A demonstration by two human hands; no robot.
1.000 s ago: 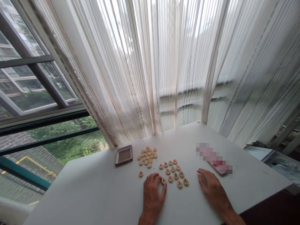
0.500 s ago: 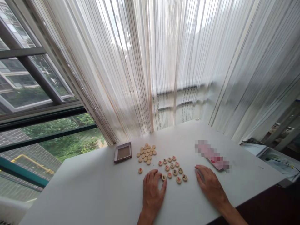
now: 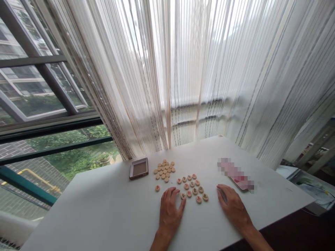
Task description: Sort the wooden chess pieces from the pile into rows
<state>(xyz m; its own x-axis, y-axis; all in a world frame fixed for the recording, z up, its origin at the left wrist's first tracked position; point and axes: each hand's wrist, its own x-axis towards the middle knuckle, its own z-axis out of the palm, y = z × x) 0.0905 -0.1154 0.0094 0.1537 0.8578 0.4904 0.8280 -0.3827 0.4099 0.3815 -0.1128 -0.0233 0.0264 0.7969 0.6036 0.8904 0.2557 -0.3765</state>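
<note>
My left hand [image 3: 170, 211] lies flat on the white table [image 3: 104, 209], fingers spread, its index fingertip touching a round wooden chess piece [image 3: 183, 196]. That piece belongs to a group of face-up pieces [image 3: 193, 188] with red and black characters. My right hand [image 3: 232, 207] rests open and flat on the table to the right of that group, holding nothing. A cluster of face-down plain pieces [image 3: 164, 170] lies farther back, and a single piece [image 3: 157, 188] sits apart to the left.
A small brown box [image 3: 138, 168] lies left of the plain pieces. A blurred pink object [image 3: 235, 174] lies at the right. Sheer striped curtains [image 3: 183, 69] hang behind the table, a window [image 3: 39, 104] stands at the left, and clutter sits beyond the right edge [image 3: 303, 177].
The view has drifted slightly. My left fingers have spread flatter by the chess piece. The right hand stays flat in place.
</note>
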